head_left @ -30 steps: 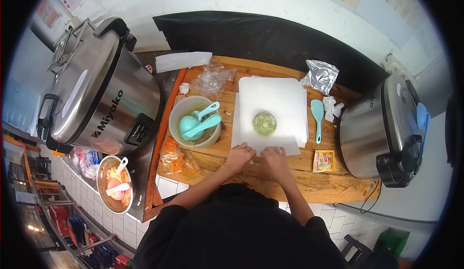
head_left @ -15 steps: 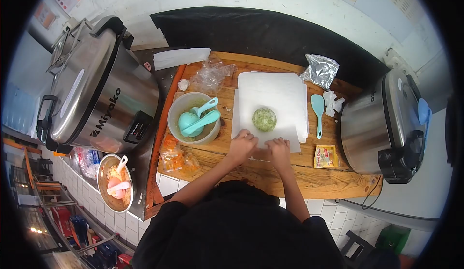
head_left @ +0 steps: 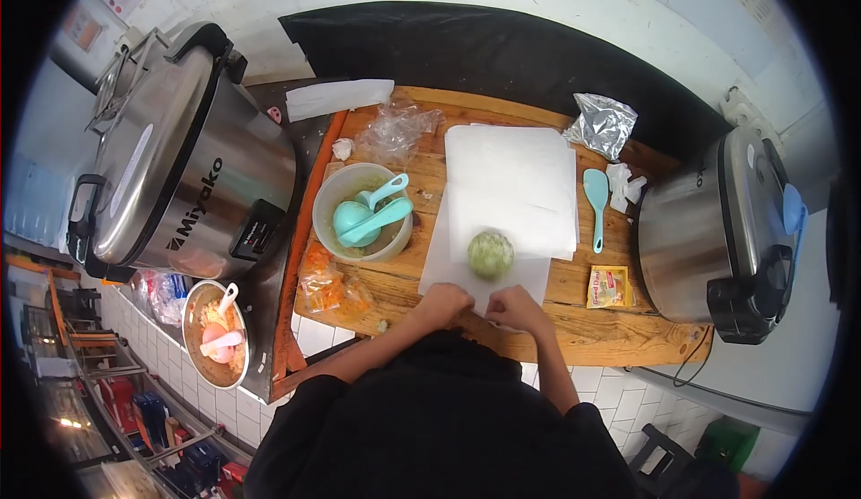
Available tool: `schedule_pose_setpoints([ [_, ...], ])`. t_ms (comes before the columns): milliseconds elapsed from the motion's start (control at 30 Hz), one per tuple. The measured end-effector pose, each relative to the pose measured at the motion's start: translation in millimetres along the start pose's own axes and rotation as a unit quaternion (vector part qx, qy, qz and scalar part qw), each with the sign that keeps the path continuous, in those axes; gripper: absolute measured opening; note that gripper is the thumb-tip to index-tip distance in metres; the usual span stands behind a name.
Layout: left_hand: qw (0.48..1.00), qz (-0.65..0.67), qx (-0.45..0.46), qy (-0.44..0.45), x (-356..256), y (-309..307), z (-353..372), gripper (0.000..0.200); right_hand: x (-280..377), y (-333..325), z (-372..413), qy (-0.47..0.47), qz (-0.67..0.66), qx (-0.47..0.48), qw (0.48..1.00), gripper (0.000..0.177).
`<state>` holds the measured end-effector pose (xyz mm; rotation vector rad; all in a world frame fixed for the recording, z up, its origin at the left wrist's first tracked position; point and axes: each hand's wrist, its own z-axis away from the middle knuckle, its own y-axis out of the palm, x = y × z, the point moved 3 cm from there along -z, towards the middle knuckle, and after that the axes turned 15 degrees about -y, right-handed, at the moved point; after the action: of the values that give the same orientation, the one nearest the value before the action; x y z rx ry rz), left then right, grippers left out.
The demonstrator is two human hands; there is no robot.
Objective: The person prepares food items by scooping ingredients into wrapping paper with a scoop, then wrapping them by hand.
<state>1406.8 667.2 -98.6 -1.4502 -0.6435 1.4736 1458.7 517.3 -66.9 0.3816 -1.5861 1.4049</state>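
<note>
My left hand (head_left: 447,303) and my right hand (head_left: 522,309) are both closed on the near edge of a sheet of white paper (head_left: 531,277), side by side with a small gap between them. On that sheet lies a flat, round, green-and-white piece of food (head_left: 491,256), slightly blurred. Just beyond it is a stack of white paper (head_left: 511,172), partly overlapped by the sheet. Left of the paper stands a bowl (head_left: 325,230) holding a turquoise scoop (head_left: 357,223) and a spoon (head_left: 386,189). My fingertips are only partly visible.
A turquoise rice paddle (head_left: 596,203), yellow packet (head_left: 610,286) and foil pouch (head_left: 601,126) lie to the right. Large metal cookers stand left (head_left: 206,176) and right (head_left: 686,239). Orange-filled plastic (head_left: 330,286) and a second bowl (head_left: 190,342) with pink utensils are at left.
Both hands have moved toward my body with the sheet's near edge. The green round piece has come along, nearer the table's front edge. The whole view has shifted slightly.
</note>
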Motion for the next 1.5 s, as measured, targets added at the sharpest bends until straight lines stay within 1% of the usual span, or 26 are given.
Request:
schedule_pose_setpoints([
  [33, 1.000, 0.025, -0.010, 0.009, -0.1, -1.3, 3.5, 0.004, -5.6, -7.5, -2.1, -0.002, -0.002, 0.000, 1.000, 0.005],
  [100, 1.000, 0.005, -0.002, -0.004, -0.3, -2.3, 2.0, 0.005, -18.8, -29.8, -10.2, -0.009, -0.154, -0.082, 0.985, 0.005],
  [167, 1.000, -0.015, 0.004, -0.015, 0.0, -0.5, 0.4, 0.008, -21.3, -63.1, -26.4, -0.006, -0.038, -0.224, 0.974, 0.014],
  [200, 1.000, -0.001, 0.002, 0.005, 1.0, 2.3, -1.1, 0.010, -32.3, -76.9, -39.1, -0.003, 0.013, -0.236, 0.972, 0.021],
  [233, 1.000, 0.013, 0.000, 0.026, 0.5, 3.5, -2.0, 0.012, -50.8, -85.4, -53.2, -0.043, 0.069, -0.272, 0.959, 0.024],
  [267, 1.000, 0.011, -0.001, 0.026, -1.1, 2.0, -2.2, 0.012, -69.7, -90.6, -68.1, -0.044, 0.149, -0.284, 0.946, 0.025],
  [300, 1.000, 0.005, 0.022, 0.019, -2.7, 0.5, -1.9, 0.013, -96.5, -88.6, -79.2, -0.046, 0.170, -0.288, 0.941, 0.031],
  [333, 0.999, -0.003, 0.044, 0.013, -3.0, -0.3, -2.9, 0.013, -95.8, -87.2, -86.0, -0.048, 0.171, -0.291, 0.940, 0.031],
  [400, 0.999, -0.001, 0.024, 0.025, -1.4, 3.5, -1.6, 0.011, -103.8, -84.0, -103.3, 0.139, 0.299, -0.191, 0.924, 0.051],
  [433, 0.999, 0.006, 0.007, 0.034, -0.7, 1.4, -2.2, 0.009, -115.1, -85.0, -113.7, 0.143, 0.290, -0.163, 0.932, 0.070],
  [467, 0.999, 0.003, 0.003, 0.034, 1.5, 0.2, -4.7, 0.009, -125.9, -89.8, -120.1, 0.140, 0.292, -0.165, 0.932, 0.070],
  [533, 1.000, 0.004, 0.008, 0.026, -0.8, 1.8, -2.2, 0.009, -128.6, -93.8, -123.2, 0.168, 0.229, -0.111, 0.952, 0.055],
  [633, 0.999, -0.006, -0.013, 0.038, -4.0, -0.3, -1.8, 0.009, -132.2, -97.2, -129.2, 0.162, 0.188, -0.050, 0.967, 0.041],
  [667, 0.999, -0.006, -0.014, 0.039, -4.1, -1.2, -1.8, 0.009, -132.3, -96.8, -128.3, 0.162, 0.189, -0.050, 0.967, 0.041],
  [767, 0.997, 0.007, -0.047, 0.060, -4.5, -5.3, -1.3, 0.008, -124.5, -96.7, -122.3, 0.125, 0.234, -0.087, 0.960, 0.030],
  [833, 0.995, -0.006, -0.067, 0.074, -6.2, -9.6, -0.6, 0.009, -114.8, -98.5, -112.4, 0.023, 0.138, -0.175, 0.975, 0.022],
  [867, 0.995, -0.004, -0.067, 0.073, -6.9, -10.9, -0.2, 0.009, -111.6, -93.1, -106.5, 0.023, 0.138, -0.173, 0.975, 0.022],
  [933, 0.993, 0.026, -0.089, 0.070, -9.7, -18.6, -0.4, 0.011, -65.2, -90.6, -88.7, 0.026, 0.190, -0.223, 0.956, 0.013],
  [1067, 0.994, 0.031, -0.089, 0.050, -14.0, -34.7, -6.2, 0.012, -24.8, -58.3, -59.1, 0.020, 0.208, -0.199, 0.957, 0.005],
  [1133, 0.976, 0.042, -0.197, 0.080, -19.9, -47.0, -8.2, 0.013, -16.9, -42.3, -48.7, 0.017, 0.264, -0.181, 0.947, 0.006],
  [1167, 0.976, 0.043, -0.195, 0.083, -22.6, -49.3, -11.1, 0.013, -23.8, -33.0, -45.6, -0.009, 0.262, -0.218, 0.940, 0.005],
  [1267, 0.973, -0.011, -0.220, 0.064, -26.3, -55.1, -24.3, 0.019, -18.8, -27.3, -39.6, -0.016, 0.221, -0.249, 0.943, 0.005],
  [1333, 0.949, -0.095, -0.281, 0.108, -26.1, -56.7, -33.0, 0.021, -17.2, -26.0, -38.9, -0.011, 0.213, -0.237, 0.948, 0.005],
  [1367, 0.949, -0.097, -0.280, 0.112, -24.7, -54.4, -36.8, 0.021, -17.1, -25.0, -38.9, -0.008, 0.206, -0.221, 0.953, 0.006],
  [1433, 0.989, -0.043, -0.136, 0.047, -17.5, -44.5, -48.5, 0.021, -19.1, -25.3, -37.1, -0.014, 0.200, -0.209, 0.957, 0.006],
  [1500, 0.994, -0.023, -0.109, 0.021, -13.6, -42.2, -55.6, 0.020, -20.5, -26.2, -34.6, -0.018, 0.194, -0.196, 0.961, 0.006],
])
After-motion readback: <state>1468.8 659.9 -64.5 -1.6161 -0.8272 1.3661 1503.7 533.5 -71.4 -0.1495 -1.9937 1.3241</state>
